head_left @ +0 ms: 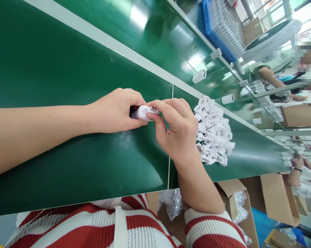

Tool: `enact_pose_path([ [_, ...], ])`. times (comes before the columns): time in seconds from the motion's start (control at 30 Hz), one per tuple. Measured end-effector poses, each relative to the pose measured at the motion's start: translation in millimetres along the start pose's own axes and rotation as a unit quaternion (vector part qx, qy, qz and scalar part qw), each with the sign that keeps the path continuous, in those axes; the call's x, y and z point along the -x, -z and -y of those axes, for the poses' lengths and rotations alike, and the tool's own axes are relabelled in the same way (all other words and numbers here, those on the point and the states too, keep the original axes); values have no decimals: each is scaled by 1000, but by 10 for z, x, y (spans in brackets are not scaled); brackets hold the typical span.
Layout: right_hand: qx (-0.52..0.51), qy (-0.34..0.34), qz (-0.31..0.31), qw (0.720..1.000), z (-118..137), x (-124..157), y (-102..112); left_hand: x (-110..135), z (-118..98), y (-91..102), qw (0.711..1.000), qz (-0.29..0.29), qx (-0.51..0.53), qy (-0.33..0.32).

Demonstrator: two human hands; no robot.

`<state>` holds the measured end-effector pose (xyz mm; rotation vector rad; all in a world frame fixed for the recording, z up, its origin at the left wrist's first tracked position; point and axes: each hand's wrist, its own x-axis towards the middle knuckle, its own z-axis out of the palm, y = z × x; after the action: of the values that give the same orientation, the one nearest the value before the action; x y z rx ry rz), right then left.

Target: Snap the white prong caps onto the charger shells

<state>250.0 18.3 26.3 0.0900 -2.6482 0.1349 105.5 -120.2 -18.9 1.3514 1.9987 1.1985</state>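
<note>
My left hand (115, 111) is closed around a white, rounded plastic housing (143, 112), with the thumb along its near side. At the housing's right end, the thumb and index finger of my right hand (179, 125) pinch a small white plastic piece (154, 110). A tiny metallic glint shows by the index fingertip. The piece touches the housing; whether it is seated in it I cannot tell. Just right of my right hand lies a heap of white moulded plastic parts (214, 132) on the green work surface (80, 165).
A pale strip (114, 48) divides my bench from a green belt lane, where white box-shaped units (199, 76) stand. Beyond are a blue crate (217, 34) and a fan (271, 38). Cardboard boxes (278, 198) with plastic bags stand below the bench edge. Other people work at the right.
</note>
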Motion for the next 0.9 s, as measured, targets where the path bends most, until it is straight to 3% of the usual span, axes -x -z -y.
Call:
enact_pose_path([
  [0.23, 47, 32, -9, 998, 111, 9, 25, 2, 9, -12, 1000, -8, 11, -16],
  [0.5, 14, -23, 6, 1000, 80, -60, 32, 7, 33, -37, 999, -12, 34, -10],
  [0.7, 20, -53, -12, 998, 126, -10, -10, 48, 33, -6, 998, -13, -7, -54],
  [0.8, -38, -78, 19, 996, 57, -4, -1, 83, 7, 3, 998, -12, -6, -59],
  [0.9, -148, -121, 53, 980, -195, -3, 57, 78, -42, -6, 1000, -21, 14, -1],
])
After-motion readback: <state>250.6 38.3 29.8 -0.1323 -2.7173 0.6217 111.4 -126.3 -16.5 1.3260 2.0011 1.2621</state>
